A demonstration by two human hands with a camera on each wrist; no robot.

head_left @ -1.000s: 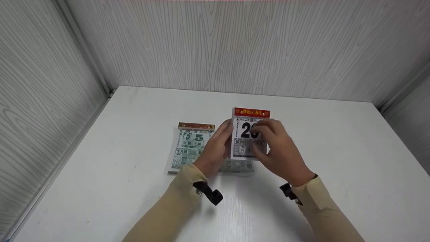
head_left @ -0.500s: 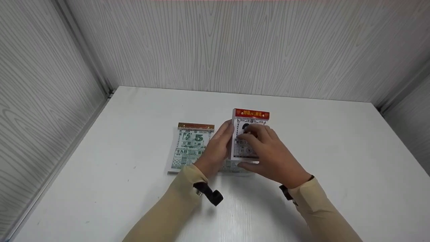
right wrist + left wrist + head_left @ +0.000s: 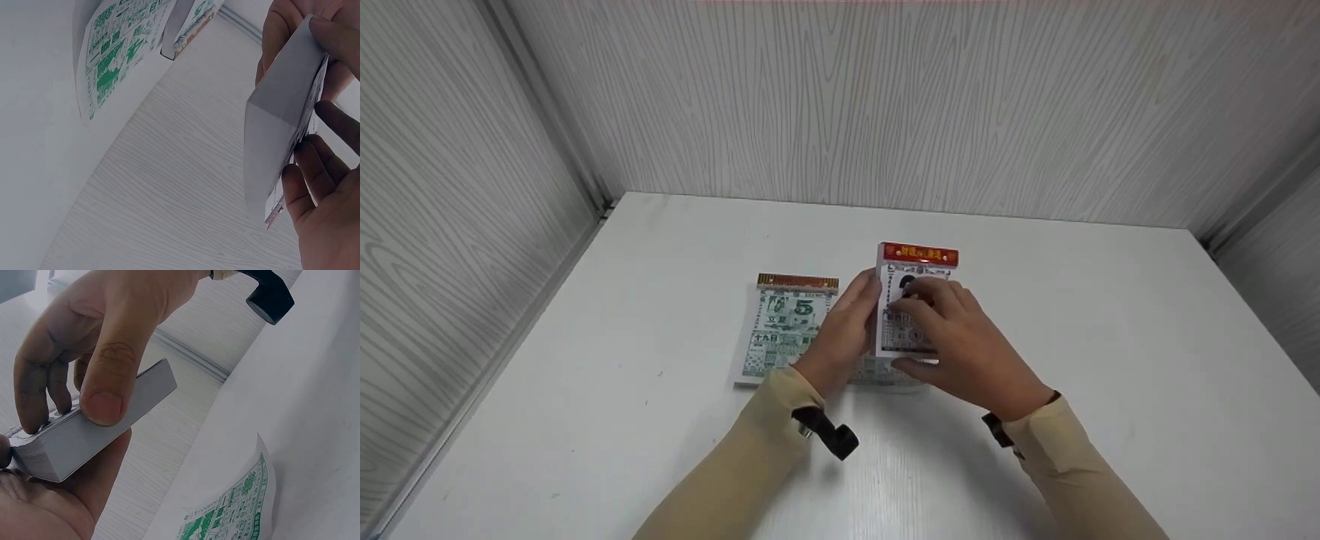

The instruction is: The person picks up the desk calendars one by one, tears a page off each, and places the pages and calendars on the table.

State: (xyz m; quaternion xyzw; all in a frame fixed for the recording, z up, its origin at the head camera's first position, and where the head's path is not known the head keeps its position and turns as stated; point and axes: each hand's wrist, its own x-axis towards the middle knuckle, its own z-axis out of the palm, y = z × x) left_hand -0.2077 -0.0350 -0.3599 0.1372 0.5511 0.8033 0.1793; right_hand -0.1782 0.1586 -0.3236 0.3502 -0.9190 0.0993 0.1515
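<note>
A small tear-off calendar (image 3: 921, 254) with a red header and black print is held raised and tilted above the tabletop. My left hand (image 3: 844, 334) grips the pad from its left side and behind. My right hand (image 3: 979, 349) lies across the front page, with bent fingertips touching the black numeral and the thumb apart from them at the lower edge. In the right wrist view its fingers (image 3: 292, 180) rest on the page. A green-printed calendar (image 3: 786, 311) with an orange-brown header lies to the left, partly hidden by my left hand.
More green print (image 3: 877, 369) shows on the white table (image 3: 1110, 337) beneath the held pad. Grey wood-patterned panels (image 3: 840, 105) stand along the back and both sides.
My right hand has moved left and slightly down over the page, its thumb now at the bottom edge. My left hand keeps its grip; over the last half second little moves.
</note>
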